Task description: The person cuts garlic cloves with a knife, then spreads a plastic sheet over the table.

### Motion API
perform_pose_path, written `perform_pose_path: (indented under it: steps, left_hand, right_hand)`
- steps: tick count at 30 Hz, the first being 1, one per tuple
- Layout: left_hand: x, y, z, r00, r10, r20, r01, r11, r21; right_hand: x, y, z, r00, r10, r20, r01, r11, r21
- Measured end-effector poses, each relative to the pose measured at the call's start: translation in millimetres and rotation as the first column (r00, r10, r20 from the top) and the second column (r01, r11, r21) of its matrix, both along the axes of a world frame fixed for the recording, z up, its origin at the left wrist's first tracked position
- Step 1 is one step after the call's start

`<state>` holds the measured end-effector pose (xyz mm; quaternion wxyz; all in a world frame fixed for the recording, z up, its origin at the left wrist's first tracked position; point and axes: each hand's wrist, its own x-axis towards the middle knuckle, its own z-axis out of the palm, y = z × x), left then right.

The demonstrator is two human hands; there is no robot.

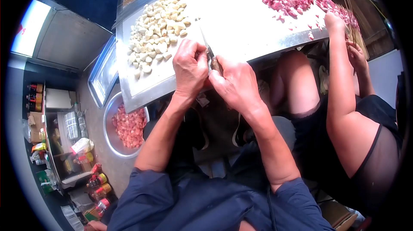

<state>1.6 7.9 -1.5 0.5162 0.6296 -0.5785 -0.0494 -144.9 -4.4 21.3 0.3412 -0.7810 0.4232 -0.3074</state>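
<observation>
My right hand [234,80] is closed around the brown handle of a small knife [206,39]. Its narrow blade points away from me over the table's near edge. Close beside the blade, my left hand [190,65] is closed in a pinch; whatever lies between its fingertips is hidden. Just beyond my left hand, a large heap of peeled garlic cloves [161,26] spreads over the white tabletop [232,29]. More cloves lie along the far edge.
At the right, a co-worker's hands [335,21] hold thin skewers [359,37] near a pile of pink meat pieces [288,1]. A metal bowl [109,134] of cut meat stands on the floor at left, near a metal tray [103,69]. Bottles [99,186] line the lower left.
</observation>
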Motion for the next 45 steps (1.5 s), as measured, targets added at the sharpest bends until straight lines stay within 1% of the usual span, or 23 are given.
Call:
perform_pose_path:
  steps: [4, 5, 7, 9, 11, 13, 17, 21, 23, 24, 25, 27, 29, 31, 32, 33, 35, 36, 39, 40, 43, 44, 45]
  left_hand:
    - [4.1, -1.8, -4.2, 0.991, 0.102, 0.084, -0.104, 0.994, 0.021]
    - [5.6, -3.4, -5.6, 0.991, 0.102, 0.085, -0.104, 0.994, 0.021]
    - [9.3, -7.0, -4.8, 0.986, 0.143, 0.085, -0.138, 0.988, -0.065]
    - [10.6, -6.5, -0.1, 0.983, 0.131, 0.125, -0.126, 0.991, -0.051]
    - [5.8, -7.9, 4.4, 0.974, 0.062, 0.22, -0.028, 0.987, -0.156]
    - [5.2, -10.2, 7.4, 0.968, 0.027, 0.251, 0.001, 0.994, -0.112]
    - [8.2, -14.6, 4.7, 0.958, 0.012, 0.286, 0.016, 0.995, -0.096]
    - [8.8, -7.8, 6.7, 0.979, 0.075, 0.19, -0.05, 0.99, -0.134]
    - [11.4, -4.6, 5.4, 0.986, 0.088, 0.139, -0.07, 0.989, -0.128]
    - [12.7, -3.0, 5.6, 0.989, 0.084, 0.118, -0.073, 0.992, -0.099]
    - [13.0, -1.4, 5.6, 0.989, 0.083, 0.12, -0.071, 0.993, -0.099]
    - [12.8, 1.5, 6.9, 0.995, 0.093, -0.045, -0.095, 0.994, -0.051]
    - [11.9, 2.3, 11.0, 0.993, 0.1, -0.06, -0.105, 0.99, -0.089]
    - [11.1, -0.2, 14.0, 0.99, 0.034, 0.133, -0.02, 0.994, -0.11]
    - [12.9, -5.0, 14.0, 0.941, -0.04, 0.337, 0.078, 0.992, -0.101]
    - [12.1, -8.9, 14.0, 0.903, -0.133, 0.409, 0.153, 0.988, -0.017]
    - [11.9, -17.9, 14.0, 0.743, -0.187, 0.643, 0.228, 0.974, 0.02]
    - [13.7, -19.7, 14.2, 0.753, -0.187, 0.631, 0.223, 0.975, 0.024]
    - [38.1, -32.8, 13.5, 0.663, 0.036, 0.748, -0.025, 0.999, -0.026]
    - [44.9, -36.3, 16.2, 0.667, 0.074, 0.741, -0.051, 0.997, -0.053]
    - [58.6, -48.1, 30.0, 0.678, 0.077, 0.731, -0.045, 0.997, -0.063]
    - [59.4, -58.2, 34.1, 0.677, 0.075, 0.732, -0.041, 0.997, -0.065]
    - [60.9, -74.4, 38.5, 0.799, 0.028, 0.601, -0.015, 1.0, -0.027]
  right_hand:
    - [-1.0, 10.0, -2.3, 0.996, -0.054, 0.07, 0.054, 0.999, 0.003]
    - [-1.4, 10.5, -1.3, 0.987, -0.058, 0.153, 0.061, 0.998, -0.011]
    - [-4.3, 10.6, 0.7, 0.969, -0.063, 0.238, 0.071, 0.997, -0.024]
    - [-9.5, 6.9, 2.1, 0.947, -0.127, 0.294, 0.148, 0.988, -0.05]
    - [-11.8, 4.5, 0.9, 0.948, -0.141, 0.287, 0.157, 0.987, -0.034]
    - [-12.6, 5.5, 2.6, 0.951, -0.119, 0.285, 0.124, 0.992, 0.002]
    - [-11.4, 6.6, -3.6, 0.96, -0.082, 0.268, 0.018, 0.972, 0.236]
    - [-9.8, 4.3, -2.9, 0.95, -0.031, 0.311, -0.1, 0.912, 0.397]
    - [-11.2, 6.3, 9.4, 0.838, -0.092, 0.538, -0.333, 0.695, 0.638]
    - [-10.9, 5.7, 6.3, 0.782, -0.108, 0.614, -0.417, 0.642, 0.644]
    - [-11.4, 5.7, 6.3, 0.78, -0.11, 0.616, -0.417, 0.642, 0.643]
    - [-12.6, 5.2, 6.5, 0.697, -0.171, 0.696, -0.495, 0.587, 0.64]
    - [-15.2, 4.0, 6.7, 0.68, -0.185, 0.71, -0.49, 0.606, 0.627]
    - [-17.3, 3.4, 8.4, 0.663, -0.226, 0.714, -0.379, 0.721, 0.58]
    - [-18.0, 3.2, 12.6, 0.678, -0.237, 0.696, -0.304, 0.771, 0.559]
    - [-18.4, 3.2, 13.4, 0.677, -0.234, 0.698, -0.307, 0.772, 0.556]
    - [-21.5, 3.0, 16.2, 0.749, -0.198, 0.632, -0.138, 0.887, 0.441]
    - [-22.2, 3.8, 16.8, 0.764, -0.2, 0.613, -0.109, 0.897, 0.429]
    - [-23.5, 8.1, 17.6, 0.768, -0.221, 0.601, -0.065, 0.907, 0.417]
    - [-24.3, 9.1, 18.8, 0.77, -0.215, 0.6, -0.062, 0.912, 0.406]
    - [-23.8, 7.3, 17.8, 0.802, -0.16, 0.575, -0.005, 0.962, 0.274]
    - [-27.8, 10.2, 21.6, 0.815, -0.2, 0.544, -0.02, 0.928, 0.372]
    - [-27.9, 9.3, 18.7, 0.814, -0.204, 0.544, -0.015, 0.928, 0.371]
